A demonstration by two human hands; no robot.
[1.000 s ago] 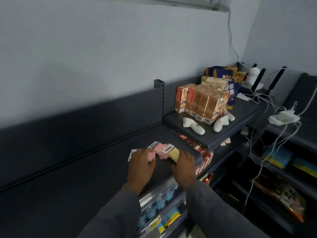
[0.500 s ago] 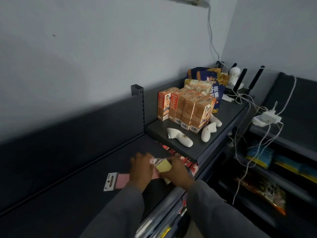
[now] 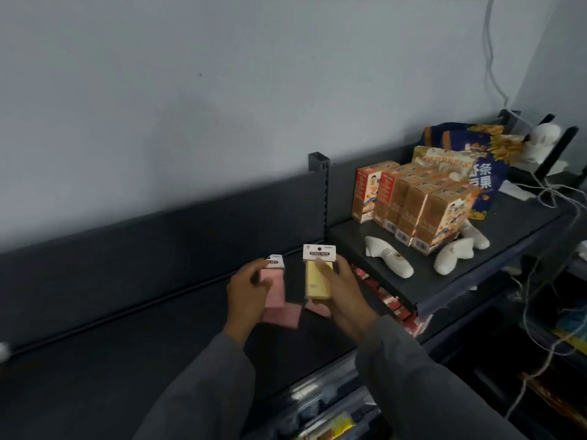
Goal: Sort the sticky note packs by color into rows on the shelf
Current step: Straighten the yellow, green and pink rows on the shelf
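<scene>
Yellow pack (image 3: 317,279) — right hand (image 3: 344,300) grips it.

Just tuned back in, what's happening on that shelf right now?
A person is sorting sticky note packs on the dark shelf. The left hand holds a pink pack, and the right hand grips a yellow pack with its header card up. More pink packs lie on the shelf under the hands, not lined up into a row. Orange boxes stand on the raised shelf to the right.
</scene>
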